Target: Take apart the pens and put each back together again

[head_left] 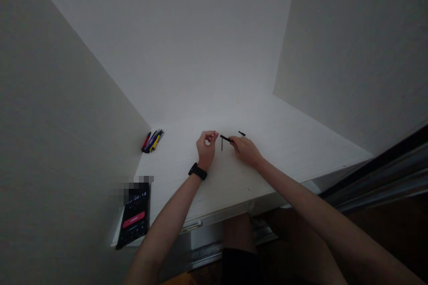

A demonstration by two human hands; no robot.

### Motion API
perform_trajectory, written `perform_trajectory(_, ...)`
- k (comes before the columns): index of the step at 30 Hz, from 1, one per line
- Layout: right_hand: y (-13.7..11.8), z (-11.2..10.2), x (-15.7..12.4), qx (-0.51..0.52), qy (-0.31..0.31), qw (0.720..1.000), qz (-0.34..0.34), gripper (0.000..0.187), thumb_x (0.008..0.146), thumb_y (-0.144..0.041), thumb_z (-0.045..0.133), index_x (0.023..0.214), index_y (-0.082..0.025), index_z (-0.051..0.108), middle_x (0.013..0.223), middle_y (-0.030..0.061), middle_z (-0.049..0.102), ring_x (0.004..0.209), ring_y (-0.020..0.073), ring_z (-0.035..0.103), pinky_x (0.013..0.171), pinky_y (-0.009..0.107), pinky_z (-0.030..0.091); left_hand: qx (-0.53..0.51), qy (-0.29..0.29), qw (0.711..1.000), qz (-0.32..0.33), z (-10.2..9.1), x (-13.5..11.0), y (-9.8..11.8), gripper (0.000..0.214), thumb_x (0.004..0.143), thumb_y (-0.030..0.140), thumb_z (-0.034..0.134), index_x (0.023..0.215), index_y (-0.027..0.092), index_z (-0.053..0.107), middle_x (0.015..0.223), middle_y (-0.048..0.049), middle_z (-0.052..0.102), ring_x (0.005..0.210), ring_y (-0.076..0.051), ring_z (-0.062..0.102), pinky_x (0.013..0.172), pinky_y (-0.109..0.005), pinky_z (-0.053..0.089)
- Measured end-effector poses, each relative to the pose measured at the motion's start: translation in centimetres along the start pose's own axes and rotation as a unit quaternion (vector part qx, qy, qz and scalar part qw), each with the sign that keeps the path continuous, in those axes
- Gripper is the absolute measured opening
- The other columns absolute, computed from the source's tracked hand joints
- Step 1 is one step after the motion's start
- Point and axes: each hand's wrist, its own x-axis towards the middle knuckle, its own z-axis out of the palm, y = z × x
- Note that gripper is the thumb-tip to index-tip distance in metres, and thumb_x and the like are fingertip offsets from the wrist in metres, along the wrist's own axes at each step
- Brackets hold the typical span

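A slim black rod (226, 138) is held over the middle of a white desk (284, 142), with a phone (134, 216) at the near left corner and a bunch of pens (152, 141) far left. The right hand (245, 150) pinches the rod's right end, its long axis pointing left and slightly far, toward the left hand (206, 149). Those fingers curl closed; whether they hold anything, I cannot tell. A thin black strip (222, 144) and a short black piece (241, 133) lie nearby.

Pens (152, 141) far left on desk (187, 173); phone (134, 216) front left; thin pieces (221, 144) centre.
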Motion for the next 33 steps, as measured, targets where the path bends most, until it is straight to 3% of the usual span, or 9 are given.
perform_trajectory(9,0.1,-0.1,0.1,0.007,-0.002,1.0,-0.009,0.024,0.1,-0.02,0.045,0.118,-0.013,0.06,0.097,0.011,0.074,0.085,0.0202,0.066,0.081,0.031,0.042,-0.027,-0.072,0.993,0.09,0.1,0.1,-0.2,0.02,0.092,0.036,0.062,0.083,0.019,0.067,0.095,-0.0065,0.07,0.09,-0.016,0.065,0.07,-0.028,0.049)
perform_trajectory(11,0.1,-0.2,0.1,0.007,-0.008,1.0,-0.009,0.024,0.101,-0.021,0.044,0.117,-0.013,0.06,0.096,0.0109,0.074,0.083,0.0201,0.066,0.081,0.031,0.041,-0.023,-0.087,0.992,0.094,0.1,0.1,-0.2,0.019,0.092,0.036,0.063,0.085,0.02,0.068,0.095,-0.0063,0.07,0.087,-0.016,0.065,0.069,-0.027,0.049)
perform_trajectory(14,0.0,-0.4,0.2,0.011,-0.009,1.0,-0.006,0.023,0.101,-0.02,0.044,0.116,-0.013,0.059,0.096,0.0104,0.074,0.08,0.0199,0.066,0.08,0.031,0.041,-0.016,-0.113,0.991,0.07,0.2,-0.1,-0.2,0.02,0.091,0.036,0.063,0.105,0.022,0.066,0.099,-0.0052,0.069,0.075,-0.013,0.063,0.066,-0.026,0.048)
perform_trajectory(17,0.0,-0.5,0.2,0.021,0.003,1.0,0.0,0.023,0.1,-0.019,0.044,0.117,-0.014,0.059,0.096,0.0103,0.074,0.081,0.02,0.066,0.082,0.031,0.04,0.066,-0.128,0.989,0.032,0.3,-0.4,-0.1,0.038,0.092,0.035,0.062,0.128,0.024,0.054,0.103,-0.0046,0.069,0.07,-0.013,0.06,0.066,-0.028,0.046)
perform_trajectory(19,0.1,-0.5,0.2,0.024,0.018,0.999,0.013,0.023,0.1,-0.019,0.044,0.117,-0.014,0.059,0.098,0.0108,0.074,0.082,0.0205,0.066,0.083,0.032,0.04,0.195,-0.146,0.969,0.038,0.3,-0.7,0.2,0.037,0.091,0.036,0.063,0.124,0.022,0.055,0.102,-0.0063,0.068,0.08,-0.018,0.061,0.074,-0.033,0.046)
perform_trajectory(22,0.2,-0.5,0.2,0.022,0.038,0.999,0.031,0.023,0.099,-0.018,0.044,0.115,-0.014,0.059,0.104,0.0114,0.074,0.084,0.0211,0.065,0.082,0.032,0.04,0.372,-0.198,0.904,0.068,0.5,-1.1,0.6,0.025,0.089,0.039,0.063,0.103,0.018,0.064,0.101,-0.0123,0.067,0.1,-0.029,0.058,0.087,-0.043,0.041)
perform_trajectory(25,0.2,-0.6,0.2,0.018,0.048,0.998,0.046,0.023,0.099,-0.02,0.043,0.115,-0.015,0.059,0.102,0.0112,0.074,0.082,0.0212,0.063,0.08,0.032,0.039,0.416,-0.256,0.87,0.068,0.7,-1.4,0.7,0.018,0.092,0.034,0.057,0.093,0.018,0.065,0.099,-0.0133,0.066,0.1,-0.029,0.057,0.088,-0.044,0.039)
perform_trajectory(29,0.2,-0.7,0.1,0.025,0.081,0.994,0.065,0.026,0.1,-0.022,0.04,0.116,-0.015,0.059,0.101,0.0111,0.074,0.081,0.0216,0.062,0.078,0.032,0.038,0.367,-0.306,0.876,0.069,0.9,-1.8,0.1,0.014,0.095,0.021,0.05,0.093,0.019,0.064,0.091,-0.0097,0.066,0.091,-0.025,0.059,0.084,-0.04,0.04)
perform_trajectory(33,0.5,-0.8,-0.1,0.028,0.144,0.984,0.1,0.029,0.102,-0.026,0.037,0.117,-0.014,0.059,0.101,0.012,0.073,0.081,0.0228,0.062,0.077,0.033,0.039,0.283,-0.288,0.912,0.069,0.9,-2.1,-0.6,0.017,0.094,0.012,0.047,0.095,0.018,0.063,0.092,-0.009,0.064,0.089,-0.023,0.058,0.082,-0.037,0.042)
